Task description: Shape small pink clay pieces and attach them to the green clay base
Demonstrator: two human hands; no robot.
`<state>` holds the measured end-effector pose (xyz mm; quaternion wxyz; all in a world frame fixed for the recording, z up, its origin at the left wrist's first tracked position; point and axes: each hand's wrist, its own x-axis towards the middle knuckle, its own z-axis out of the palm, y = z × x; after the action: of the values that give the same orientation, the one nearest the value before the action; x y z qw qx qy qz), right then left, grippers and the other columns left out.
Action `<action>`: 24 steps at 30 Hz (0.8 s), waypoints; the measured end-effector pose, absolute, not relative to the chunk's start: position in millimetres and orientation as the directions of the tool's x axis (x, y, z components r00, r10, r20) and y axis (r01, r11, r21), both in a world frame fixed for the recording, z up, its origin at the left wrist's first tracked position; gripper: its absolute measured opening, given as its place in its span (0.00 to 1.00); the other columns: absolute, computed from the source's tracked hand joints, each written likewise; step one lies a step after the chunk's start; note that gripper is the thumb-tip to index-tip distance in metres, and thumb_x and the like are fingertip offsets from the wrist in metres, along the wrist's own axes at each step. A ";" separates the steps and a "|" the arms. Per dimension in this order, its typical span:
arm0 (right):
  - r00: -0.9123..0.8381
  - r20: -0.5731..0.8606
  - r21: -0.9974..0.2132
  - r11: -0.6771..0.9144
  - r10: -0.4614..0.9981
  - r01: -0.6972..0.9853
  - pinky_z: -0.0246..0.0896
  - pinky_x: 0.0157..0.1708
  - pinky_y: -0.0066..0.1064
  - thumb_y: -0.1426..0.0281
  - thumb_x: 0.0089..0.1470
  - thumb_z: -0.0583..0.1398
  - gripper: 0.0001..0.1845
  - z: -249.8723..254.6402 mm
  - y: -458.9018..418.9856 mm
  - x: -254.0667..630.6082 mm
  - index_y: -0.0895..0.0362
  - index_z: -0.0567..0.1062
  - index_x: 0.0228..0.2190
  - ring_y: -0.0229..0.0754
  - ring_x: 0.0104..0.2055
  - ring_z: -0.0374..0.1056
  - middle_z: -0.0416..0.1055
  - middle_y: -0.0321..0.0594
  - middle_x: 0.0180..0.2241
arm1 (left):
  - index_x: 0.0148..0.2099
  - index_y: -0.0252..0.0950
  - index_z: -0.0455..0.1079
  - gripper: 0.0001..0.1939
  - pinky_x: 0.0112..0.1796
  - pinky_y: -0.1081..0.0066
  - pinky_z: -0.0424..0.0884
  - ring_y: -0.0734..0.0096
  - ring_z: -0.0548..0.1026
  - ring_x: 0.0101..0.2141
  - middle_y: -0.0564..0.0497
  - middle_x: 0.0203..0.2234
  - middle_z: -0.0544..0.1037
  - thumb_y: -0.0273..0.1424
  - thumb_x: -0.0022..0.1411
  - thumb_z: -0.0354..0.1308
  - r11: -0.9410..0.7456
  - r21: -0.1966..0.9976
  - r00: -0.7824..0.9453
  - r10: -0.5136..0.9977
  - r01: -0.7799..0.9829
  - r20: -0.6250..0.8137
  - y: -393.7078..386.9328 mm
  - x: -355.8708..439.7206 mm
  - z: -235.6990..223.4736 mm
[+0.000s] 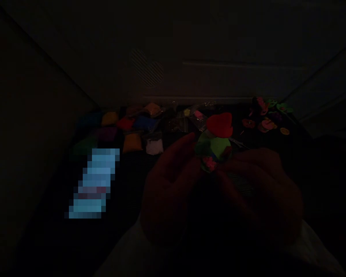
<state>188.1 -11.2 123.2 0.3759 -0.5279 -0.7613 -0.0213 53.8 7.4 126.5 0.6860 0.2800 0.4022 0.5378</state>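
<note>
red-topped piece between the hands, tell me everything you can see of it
The red-topped piece is small and matte, perhaps modelling clay. A broad, rounded red part sits uppermost, over a body in bright and darker green, with a reddish patch at its right side and a bumpy pink cluster low in front. It is between the fingertips of both hands; exact contacts are too dark to tell.

The red-topped piece looks smooth and matt, the bags glossy clear plastic
</note>
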 end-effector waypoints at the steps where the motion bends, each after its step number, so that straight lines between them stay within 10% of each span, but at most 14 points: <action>1: -0.161 0.593 -0.364 0.441 0.789 0.820 0.60 0.32 0.33 0.71 0.42 0.60 0.08 123.2 -11.1 188.2 0.55 0.71 0.30 0.39 0.35 0.63 0.68 0.37 0.30 | 0.43 0.43 0.65 0.17 0.40 0.72 0.69 0.69 0.71 0.40 0.55 0.38 0.74 0.24 0.50 0.56 0.273 0.807 0.104 0.961 -0.524 -0.258 7.7 53.8 127.6; 24: -0.149 0.580 -0.390 0.434 0.801 0.812 0.62 0.33 0.35 0.72 0.43 0.60 0.08 121.1 -13.9 188.2 0.57 0.71 0.31 0.41 0.36 0.64 0.68 0.39 0.32 | 0.42 0.43 0.65 0.17 0.38 0.72 0.69 0.69 0.72 0.39 0.55 0.38 0.74 0.23 0.50 0.55 0.323 0.767 0.123 0.943 -0.555 -0.308 8.8 54.3 127.9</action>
<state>188.2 -13.9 121.1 0.3775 -0.5320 -0.7579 -0.0077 54.3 8.8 127.9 0.7088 0.2434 0.3986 0.5286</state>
